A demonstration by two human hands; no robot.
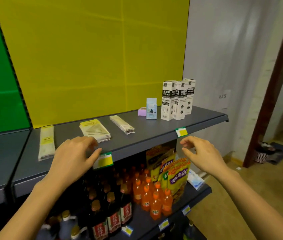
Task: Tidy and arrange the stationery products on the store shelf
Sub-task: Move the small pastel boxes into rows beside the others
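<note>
On the grey top shelf [154, 130] lie three flat stacks of stationery packs: a long pale one [46, 142] at the left, a wider one [95, 130] in the middle, a narrow one [122, 124] to its right. Further right stand a small blue box [151, 108], a lilac eraser-like block [142, 111] and three tall white refill boxes [178, 99]. My left hand [73, 156] hovers at the shelf's front edge just before the middle stack, fingers spread, empty. My right hand [201, 153] hangs in front of the shelf edge, fingers apart, empty.
Price tags [181, 131] clip to the shelf's front lip. The shelf below holds dark sauce bottles [113, 210], orange drink bottles [153, 196] and yellow snack bags [175, 172]. A white wall, a brown door frame and a wooden floor lie to the right.
</note>
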